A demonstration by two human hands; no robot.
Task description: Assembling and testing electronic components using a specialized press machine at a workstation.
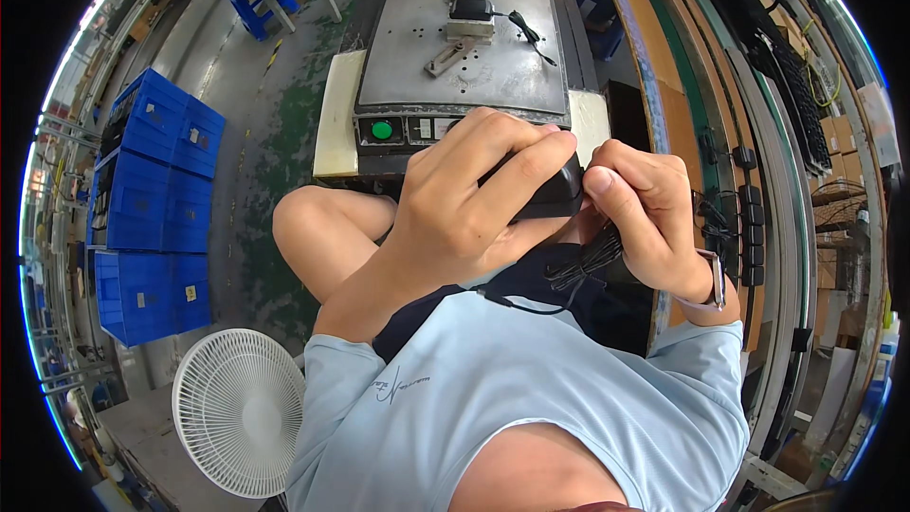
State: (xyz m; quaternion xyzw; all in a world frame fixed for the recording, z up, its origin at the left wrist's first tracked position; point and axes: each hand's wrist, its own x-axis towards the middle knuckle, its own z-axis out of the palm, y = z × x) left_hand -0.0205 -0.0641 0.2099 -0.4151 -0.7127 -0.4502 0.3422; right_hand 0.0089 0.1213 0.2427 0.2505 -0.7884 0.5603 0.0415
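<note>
My left hand (474, 185) is closed around a black power adapter (557, 192), held up in front of my chest. Most of its body is hidden behind my fingers. Close beside it, my right hand (645, 209) is pinched shut, and a bundled black cable (586, 261) hangs below its fingers. One end of the cable, with a small dark plug (488, 294), drops toward my lap. Ahead of me on a metal machine table (408, 47), a second black adapter (471, 8) rests on a metal fixture (469, 30). Its black cord (524, 30) trails to the right.
A green button (381, 130) is on the machine's front panel. Blue crates (152, 204) are stacked at the left, above a white fan (242, 412). Along my right runs a conveyor line (678, 104) with several black adapters (752, 218) in a row. A blue stool (258, 14) stands far left.
</note>
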